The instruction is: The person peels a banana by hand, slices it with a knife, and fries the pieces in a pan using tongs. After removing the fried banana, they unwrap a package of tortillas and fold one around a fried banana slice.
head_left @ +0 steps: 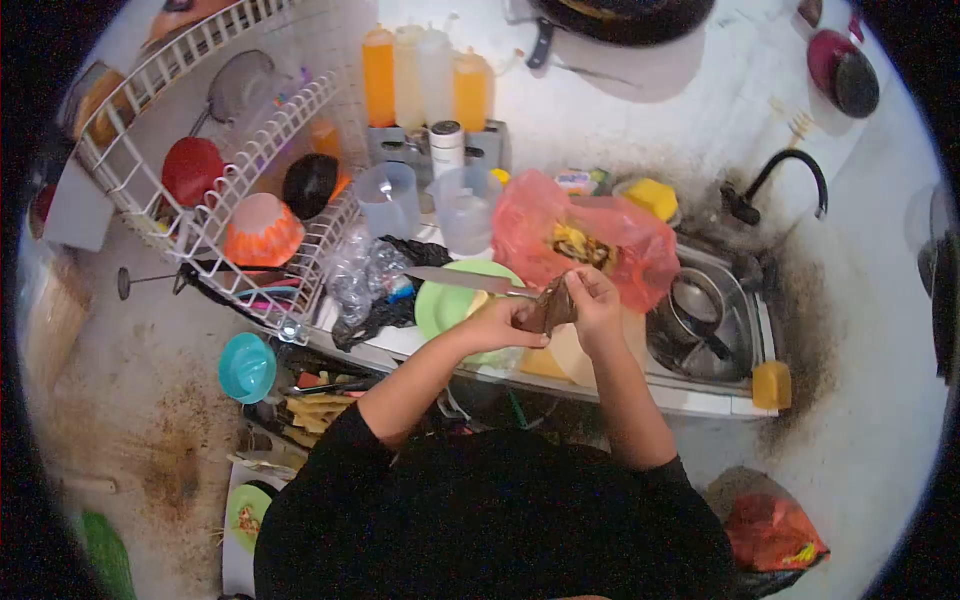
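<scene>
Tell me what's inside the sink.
A metal pot with a dark handle sits in the sink. Whatever lies beneath the pot is covered, and its contents, if any, can't be made out.

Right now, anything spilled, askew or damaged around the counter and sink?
Dark staining on the white wall beside the steel sink, behind the black curved tap too. Brown grime also mars the grey surface left of the turquoise plastic bowl. No breakage visible.

Open bare wall above the red plastic bag, knife blade jutting across the green plate, dish rack blocking the left, pot filling much of the sink
</scene>
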`<state>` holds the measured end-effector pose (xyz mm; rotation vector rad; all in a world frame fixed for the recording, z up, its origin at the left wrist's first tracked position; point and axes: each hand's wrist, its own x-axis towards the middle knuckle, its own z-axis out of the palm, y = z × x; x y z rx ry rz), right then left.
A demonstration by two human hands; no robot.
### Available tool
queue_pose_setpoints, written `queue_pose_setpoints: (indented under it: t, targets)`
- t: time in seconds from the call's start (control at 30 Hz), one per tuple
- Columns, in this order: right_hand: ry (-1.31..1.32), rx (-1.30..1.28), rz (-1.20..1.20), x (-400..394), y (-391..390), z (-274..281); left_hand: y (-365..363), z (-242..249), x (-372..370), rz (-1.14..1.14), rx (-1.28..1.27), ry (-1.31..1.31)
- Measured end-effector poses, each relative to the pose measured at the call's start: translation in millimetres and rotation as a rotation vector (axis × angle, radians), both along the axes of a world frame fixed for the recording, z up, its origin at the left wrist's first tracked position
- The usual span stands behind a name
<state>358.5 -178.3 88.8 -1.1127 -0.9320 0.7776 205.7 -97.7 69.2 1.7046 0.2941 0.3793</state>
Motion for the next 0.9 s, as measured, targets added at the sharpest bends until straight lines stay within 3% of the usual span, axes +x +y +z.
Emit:
queue_pose_setpoints:
  t: [0.03, 0.07, 0.23, 0.3, 0.43, 0.53, 0.63, 0.73, 0.83, 0.87, 0.9]
  targets:
    - [0.161, 0.021, 0.04, 9, -15, -8, -10, -7, 12, -0.082, -0.136, -0.048]
    - [0.322, 0.047, 0.079, 17, -28, -14, -14, -12, 21, -0.162, -0.242, 0.072]
    - [0.842, 0.152, 0.054, 14, -80, -46, -45, -40, 65, -0.169, -0.398, 0.161]
    - [0.777, 0.055, -0.017, 17, -93, -62, -62, -40, 73, -0.196, -0.402, 0.111]
    - [0.641, -0.063, -0.169, 37, -98, -61, -74, -38, 85, -0.194, 0.009, 0.225]
    - [0.521, -0.202, -0.218, 63, -101, -55, -74, -30, 81, -0.155, -0.088, 0.169]
    - [0.187, -0.445, -0.21, 93, -98, -58, -61, -47, 67, 0.036, 0.144, 0.112]
    - [-0.185, -0.385, -0.262, 123, -84, -92, -52, -56, 50, 0.088, 0.065, 0.133]
    - [-0.274, -0.448, -0.194, 122, -79, -67, -52, -65, 36, 0.165, -0.015, 0.101]
    - [-0.314, -0.417, -0.193, 143, -68, -101, -53, -69, 32, 0.189, -0.048, 0.079]
    - [-0.334, -0.438, -0.18, 143, -65, -97, -55, -66, 29, 0.201, -0.044, 0.101]
